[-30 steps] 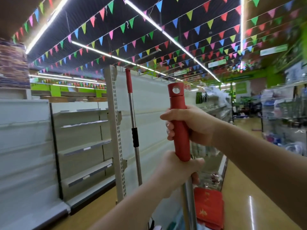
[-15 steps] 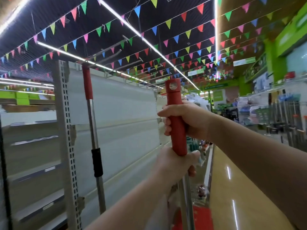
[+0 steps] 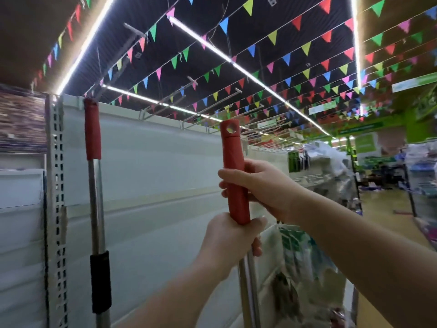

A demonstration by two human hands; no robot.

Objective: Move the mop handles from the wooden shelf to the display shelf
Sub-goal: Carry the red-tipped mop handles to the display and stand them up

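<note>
In the head view, a mop handle with a red cylindrical plastic grip and a bare silver metal shaft (image 3: 235,176) is held nearly upright at the middle of the frame, tilted slightly so that its top leans left. A round hanging hole is seen through the top end of the red grip, and a faint ring is marked just under it; the metal shaft runs down from the grip's lower end and out of the bottom edge. The right hand (image 3: 262,188) is wrapped around the middle of the red grip, fingers curled round its left side. The left hand (image 3: 230,242) is closed round the handle directly below, at the joint between grip and shaft, with the thumb laid against the bottom of the red part; the two hands are almost touching. A second mop handle of the same make (image 3: 94,185) is seen standing upright to the left, well apart from the held one, just in front of the white panelled display shelf (image 3: 153,174) beside its perforated grey metal upright (image 3: 55,185); it has a red grip at the top, a silver shaft and a black sleeve lower down. Whether it leans on the panel cannot be told. Strings of coloured triangular pennants (image 3: 272,39) and white strip lights (image 3: 212,48) are hung across the dark ceiling, and a glossy yellowish floor (image 3: 383,204) is visible at the far right.
</note>
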